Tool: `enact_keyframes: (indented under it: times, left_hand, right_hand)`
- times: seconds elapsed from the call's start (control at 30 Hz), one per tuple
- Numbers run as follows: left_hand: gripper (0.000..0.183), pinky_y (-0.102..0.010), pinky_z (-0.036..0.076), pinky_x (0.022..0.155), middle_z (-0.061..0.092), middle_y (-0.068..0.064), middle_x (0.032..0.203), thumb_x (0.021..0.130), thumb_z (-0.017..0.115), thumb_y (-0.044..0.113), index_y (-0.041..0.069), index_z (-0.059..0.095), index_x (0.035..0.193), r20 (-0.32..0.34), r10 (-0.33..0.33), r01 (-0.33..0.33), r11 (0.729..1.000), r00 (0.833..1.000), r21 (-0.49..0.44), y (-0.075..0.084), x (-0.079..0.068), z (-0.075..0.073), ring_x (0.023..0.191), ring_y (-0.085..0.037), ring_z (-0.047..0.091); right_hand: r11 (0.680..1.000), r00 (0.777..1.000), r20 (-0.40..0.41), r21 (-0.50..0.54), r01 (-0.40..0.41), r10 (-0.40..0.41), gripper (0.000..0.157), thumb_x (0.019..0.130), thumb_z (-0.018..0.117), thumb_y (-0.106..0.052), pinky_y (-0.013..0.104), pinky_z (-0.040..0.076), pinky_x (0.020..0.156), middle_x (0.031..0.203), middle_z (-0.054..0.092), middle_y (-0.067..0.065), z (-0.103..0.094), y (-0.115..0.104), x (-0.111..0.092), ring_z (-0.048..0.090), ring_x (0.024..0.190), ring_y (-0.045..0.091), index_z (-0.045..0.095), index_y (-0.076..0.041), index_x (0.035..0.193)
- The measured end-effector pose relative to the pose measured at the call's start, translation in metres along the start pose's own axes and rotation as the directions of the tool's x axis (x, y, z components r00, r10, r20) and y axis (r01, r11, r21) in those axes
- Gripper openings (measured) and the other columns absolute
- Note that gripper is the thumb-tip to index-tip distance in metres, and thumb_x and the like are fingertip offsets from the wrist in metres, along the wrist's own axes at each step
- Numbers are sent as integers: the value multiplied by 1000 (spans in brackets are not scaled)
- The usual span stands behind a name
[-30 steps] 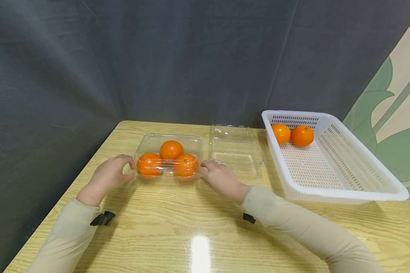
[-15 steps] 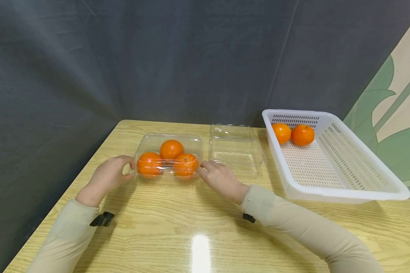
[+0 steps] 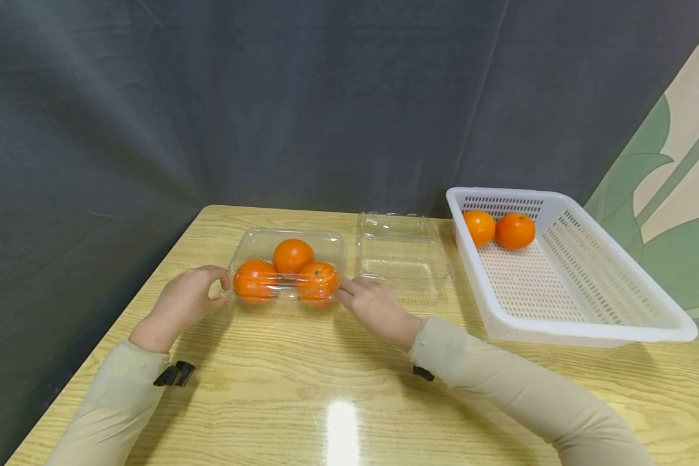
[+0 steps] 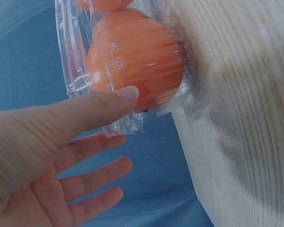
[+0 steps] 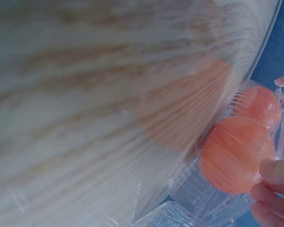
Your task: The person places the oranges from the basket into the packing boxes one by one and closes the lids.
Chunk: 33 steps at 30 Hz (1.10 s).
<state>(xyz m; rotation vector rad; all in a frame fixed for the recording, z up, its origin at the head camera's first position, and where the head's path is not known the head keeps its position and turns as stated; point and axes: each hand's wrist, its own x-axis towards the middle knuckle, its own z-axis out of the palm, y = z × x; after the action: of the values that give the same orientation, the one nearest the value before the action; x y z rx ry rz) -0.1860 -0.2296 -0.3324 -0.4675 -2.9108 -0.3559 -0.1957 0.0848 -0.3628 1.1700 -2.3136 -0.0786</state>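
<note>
Three oranges sit in a clear plastic clamshell box on the table, two in front and one behind. In the head view, my left hand is at the box's front left corner. Its thumb and index finger pinch the plastic edge in the left wrist view, while the other fingers extend below. My right hand pinches the front right corner; the thumb lies beside the nearer orange in the right wrist view. Whether the lid edge is fastened cannot be told.
A second clear clamshell box stands unfolded just right of the first. Farther right is a white perforated basket with two oranges at its far left. A dark curtain hangs behind the wooden table.
</note>
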Motion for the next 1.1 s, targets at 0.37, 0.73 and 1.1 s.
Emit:
enact_keyframes:
  times: [0.37,0.73,1.1]
  left_hand:
    - [17,-36,47,59,68,-15,103,73,77,10,10,61,78,-1,10,-10,1000,1000,-6,0,0,1,72,-23,61]
    - [18,-34,45,57,68,-15,103,72,77,9,12,60,77,-13,14,-14,1000,1000,-8,-2,0,2,71,-23,59]
    - [20,-34,45,56,69,-13,98,71,78,7,11,59,77,-14,23,-23,1000,1000,-2,-1,0,1,68,-20,57]
  right_hand:
    - [1000,1000,-4,-8,5,-5,29,75,71,1,21,55,69,103,69,1,-1,0,0,67,81,11,68,-11,102]
    - [999,1000,17,33,-11,11,31,74,70,3,21,55,67,99,70,2,-2,-1,0,67,82,12,68,-10,102]
    - [999,1000,-3,35,-21,21,31,74,70,3,21,55,67,101,70,2,-2,-1,1,67,82,12,69,-10,102]
